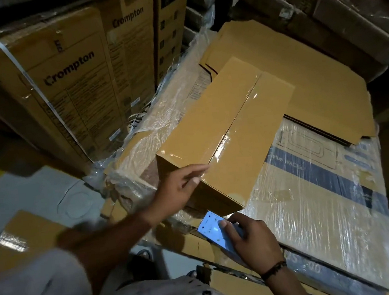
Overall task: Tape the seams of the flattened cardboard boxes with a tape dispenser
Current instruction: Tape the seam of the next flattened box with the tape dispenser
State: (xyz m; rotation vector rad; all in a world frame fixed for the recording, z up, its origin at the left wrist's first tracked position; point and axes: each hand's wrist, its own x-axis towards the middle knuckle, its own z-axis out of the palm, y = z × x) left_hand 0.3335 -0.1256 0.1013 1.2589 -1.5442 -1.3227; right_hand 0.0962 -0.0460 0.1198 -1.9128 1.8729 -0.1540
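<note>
Your right hand (251,240) grips the blue dispenser (210,229) and hides most of it, at the near edge of the wrapped stack (316,218). Your left hand (181,187), fingers straight, presses the near corner of the taped box (222,125).

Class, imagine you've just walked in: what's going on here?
A person is taping a brown cardboard box that lies on a shrink-wrapped carton. Clear tape already runs along its centre seam. The left hand presses straight fingers on the box's near end, by the seam. The right hand grips the blue tape dispenser just off the box's near corner.
</note>
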